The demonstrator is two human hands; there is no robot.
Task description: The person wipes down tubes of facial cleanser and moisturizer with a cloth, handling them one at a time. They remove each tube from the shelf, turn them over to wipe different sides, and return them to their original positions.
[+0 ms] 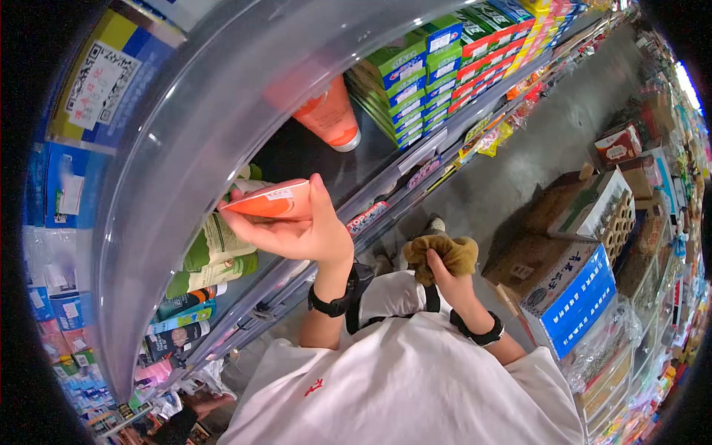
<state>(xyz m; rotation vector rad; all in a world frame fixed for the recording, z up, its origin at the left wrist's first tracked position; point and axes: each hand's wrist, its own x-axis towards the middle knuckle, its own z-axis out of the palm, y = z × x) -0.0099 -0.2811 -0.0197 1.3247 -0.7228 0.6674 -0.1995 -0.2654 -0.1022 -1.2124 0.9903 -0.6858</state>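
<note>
My left hand [319, 233] grips an orange squeeze tube [273, 202] with a white price sticker, holding it over the dark shelf [297, 152]. A similar orange tube [331, 119] stands on that shelf a little farther away, its upper part seen through the clear curved shelf edge. Green and cream packs [222, 248] lie just beside my left fingers. In front of my body, my right hand [449, 278] is closed around a bunched brown cloth [452, 256], apart from the shelf.
Stacked green, blue and red toothpaste-like boxes [423, 81] fill the shelf at the back. Cardboard cartons, one with a blue side [575, 297], stand on the right beyond the grey floor [512, 178]. A grey translucent curved strip [159, 156] crosses the left side.
</note>
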